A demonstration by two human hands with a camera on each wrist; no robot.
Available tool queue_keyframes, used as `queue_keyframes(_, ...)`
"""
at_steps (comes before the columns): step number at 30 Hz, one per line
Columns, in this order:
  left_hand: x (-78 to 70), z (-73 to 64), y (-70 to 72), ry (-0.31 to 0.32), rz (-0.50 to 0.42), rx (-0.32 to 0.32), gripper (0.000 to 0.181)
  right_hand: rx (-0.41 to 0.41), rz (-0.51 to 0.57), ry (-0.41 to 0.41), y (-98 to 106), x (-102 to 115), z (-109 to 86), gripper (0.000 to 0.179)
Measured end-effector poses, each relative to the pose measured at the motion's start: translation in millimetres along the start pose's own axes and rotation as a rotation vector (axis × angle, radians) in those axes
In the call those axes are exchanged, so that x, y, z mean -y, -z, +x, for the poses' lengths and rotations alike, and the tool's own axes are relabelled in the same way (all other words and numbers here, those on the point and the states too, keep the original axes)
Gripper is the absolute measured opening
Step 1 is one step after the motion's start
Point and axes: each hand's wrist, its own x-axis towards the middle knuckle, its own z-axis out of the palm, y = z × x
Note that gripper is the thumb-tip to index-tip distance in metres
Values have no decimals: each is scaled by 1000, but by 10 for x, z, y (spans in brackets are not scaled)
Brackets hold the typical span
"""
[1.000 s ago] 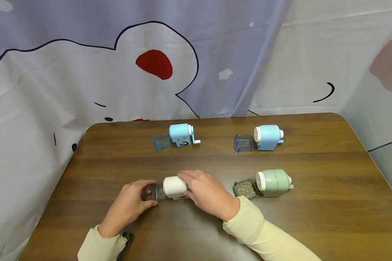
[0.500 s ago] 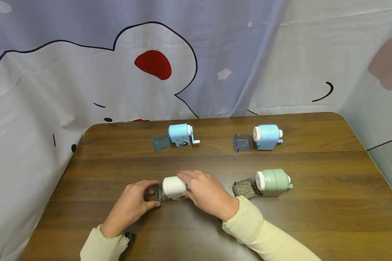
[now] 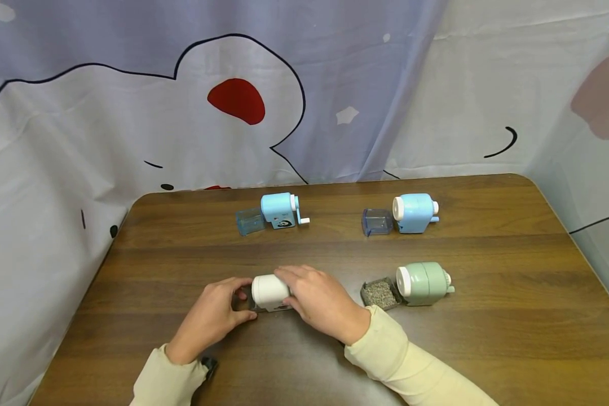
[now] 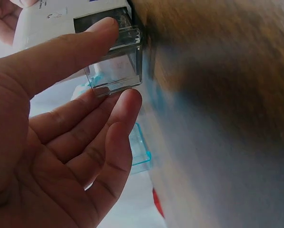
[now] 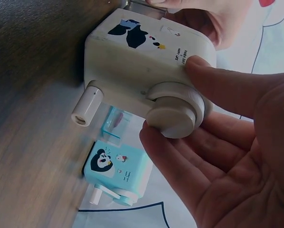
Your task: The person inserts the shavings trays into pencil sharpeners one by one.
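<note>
With our left hand (image 3: 215,310) we are pinching a clear drawer (image 4: 115,69) between thumb and fingers, partly inside the white panda pencil sharpener (image 3: 270,290) on the wooden table (image 3: 512,338); our right hand (image 3: 325,301) is gripping that sharpener's body near its crank. To the right, a green pencil sharpener (image 3: 427,283) is standing beside a shavings-filled drawer (image 3: 380,294). Farther back, a light-blue panda sharpener (image 3: 278,210) and a plain blue sharpener (image 3: 416,213) are standing well apart, before a printed curtain (image 3: 355,84).

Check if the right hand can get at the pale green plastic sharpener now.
Probably not yet: the right hand holds the white boxy plastic sharpener. If freed, only the dark square shavings-filled drawer seems between it and the green sharpener.
</note>
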Motion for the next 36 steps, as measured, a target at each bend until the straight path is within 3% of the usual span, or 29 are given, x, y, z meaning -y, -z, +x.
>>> queue_keyframes(20, -71, 72, -33, -24, 2, 12, 47, -17, -6, 20, -24, 3, 10, 47)
queue_keyframes(36, -77, 150, -67, -2, -61, 45, 54, -13, -30, -5, -48, 26, 5, 45)
